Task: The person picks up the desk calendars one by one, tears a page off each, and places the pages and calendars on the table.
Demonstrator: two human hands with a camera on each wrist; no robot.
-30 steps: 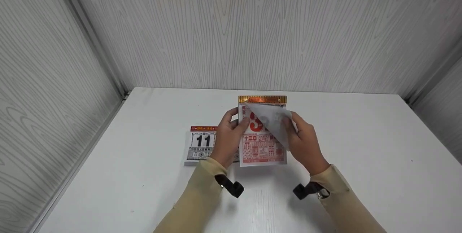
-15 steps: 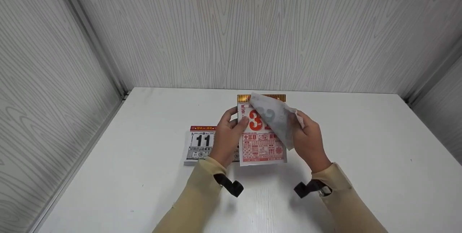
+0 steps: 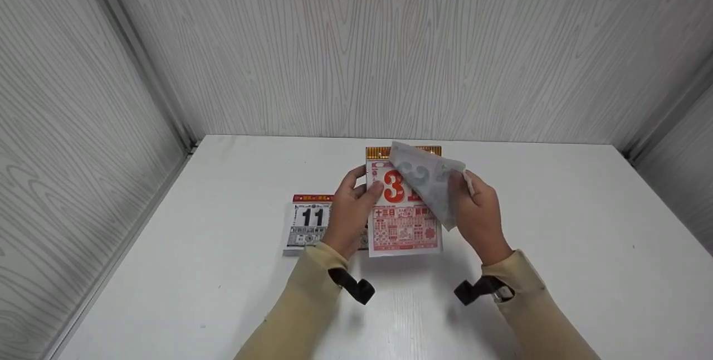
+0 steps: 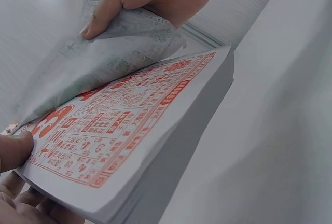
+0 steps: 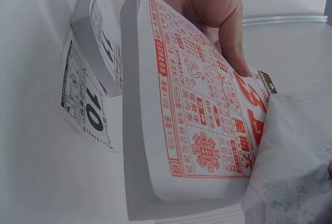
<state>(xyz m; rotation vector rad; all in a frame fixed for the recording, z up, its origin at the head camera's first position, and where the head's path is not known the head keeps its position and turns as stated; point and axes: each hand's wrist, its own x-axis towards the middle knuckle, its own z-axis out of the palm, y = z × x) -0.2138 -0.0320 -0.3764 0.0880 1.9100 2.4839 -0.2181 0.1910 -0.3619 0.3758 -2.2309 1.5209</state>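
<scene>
A thick tear-off calendar (image 3: 404, 234), red print with a gold band across its top, is held up off the table. My left hand (image 3: 352, 215) grips its left edge, thumb on the front page and fingers behind, as the left wrist view also shows. A thin, see-through page (image 3: 423, 181) lies slantwise over the calendar's upper right, its back side showing. My right hand (image 3: 480, 218) pinches that page at its right side. The page's upper corner lies across the gold band; I cannot tell whether any of it is still attached.
Behind my left hand a second calendar (image 3: 311, 220) with a black 11 lies on the white table (image 3: 557, 226). In the right wrist view a loose page (image 5: 83, 94) with a black 10 lies beside it. Wood-grain panels (image 3: 356, 48) stand at the back and sides.
My right hand has moved slightly right with the page. The page's upper left corner has come up from below the gold band to lie across it. My left hand has barely moved.
</scene>
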